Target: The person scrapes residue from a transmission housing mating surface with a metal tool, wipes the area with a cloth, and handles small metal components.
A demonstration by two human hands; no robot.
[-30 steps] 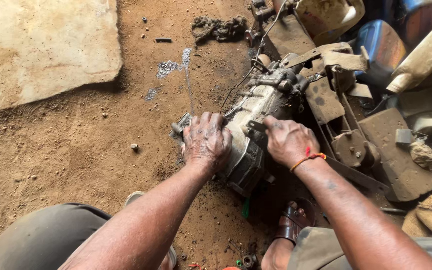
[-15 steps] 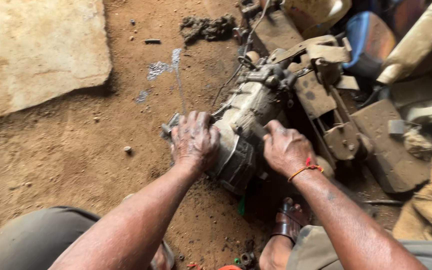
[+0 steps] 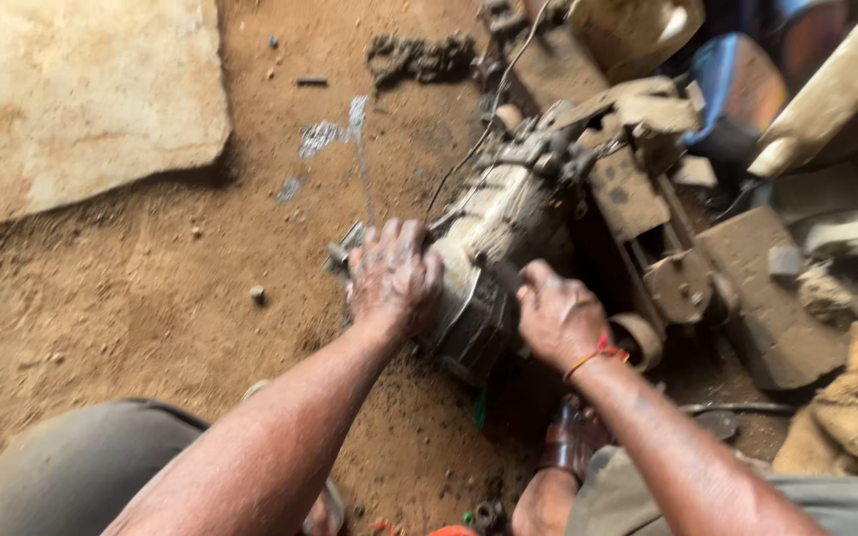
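Observation:
A greasy grey metal gearbox housing (image 3: 497,230) lies on the dirt floor, its wide bell end toward me. My left hand (image 3: 394,275) is clamped over the left rim of that bell end. My right hand (image 3: 558,316), with a red and yellow thread on the wrist, grips the right side of the same end. Both hands are dirty with grease. A thin cable (image 3: 479,139) runs up from the housing toward the scrap behind it.
Rusty metal brackets and blocks (image 3: 682,248) crowd the right side. A pale stone slab (image 3: 71,99) sits upper left. A dark chain heap (image 3: 419,58) lies at the top. My knees and a sandalled foot (image 3: 568,452) are at the bottom. A tan cloth (image 3: 846,427) lies at the right.
The view has shifted slightly, so the gearbox sits a little higher and left. Both hands stay gripping its near end; my right hand has slid lower on the right side.

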